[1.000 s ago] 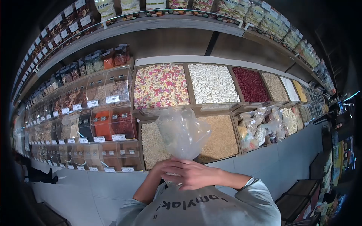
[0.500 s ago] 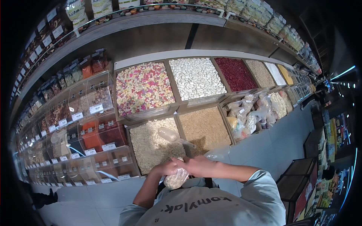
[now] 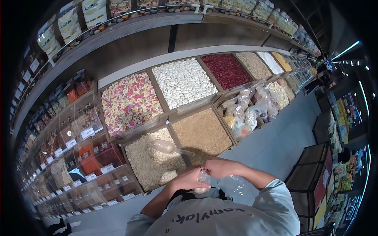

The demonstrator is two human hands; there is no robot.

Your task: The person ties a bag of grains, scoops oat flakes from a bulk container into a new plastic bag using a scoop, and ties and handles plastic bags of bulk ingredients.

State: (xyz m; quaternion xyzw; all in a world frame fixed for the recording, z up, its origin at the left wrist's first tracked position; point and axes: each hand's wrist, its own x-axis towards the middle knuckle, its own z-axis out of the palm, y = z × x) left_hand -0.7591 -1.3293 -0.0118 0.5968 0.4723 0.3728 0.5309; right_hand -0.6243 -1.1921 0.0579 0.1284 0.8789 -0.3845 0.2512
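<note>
My left hand (image 3: 188, 180) is closed around a clear plastic bag (image 3: 203, 177), with pale flakes showing in its lower part. My right hand (image 3: 221, 167) grips the top of this bag, its fingers bunched close to the left ones. From below the right hand spreads loose clear plastic film (image 3: 235, 185); whether it belongs to the same bag I cannot tell. Just beyond the hands is a bin of pale flakes (image 3: 145, 167). On it lies a clear scoop (image 3: 164, 147), its handle reaching over the adjoining bin of tan grain (image 3: 202, 131).
Behind are bins of colourful mixed flakes (image 3: 132, 103), white beans (image 3: 184, 83) and dark red dried goods (image 3: 225, 71). Small filled bags (image 3: 246, 114) fill a bin at right. Clear dispensers (image 3: 88, 157) line the left. A shelf (image 3: 130, 29) with packets runs above.
My right hand has drawn to the right, and the bag now stands between both hands instead of hanging under them. Loose film shows more below the right hand. The whole view has shifted.
</note>
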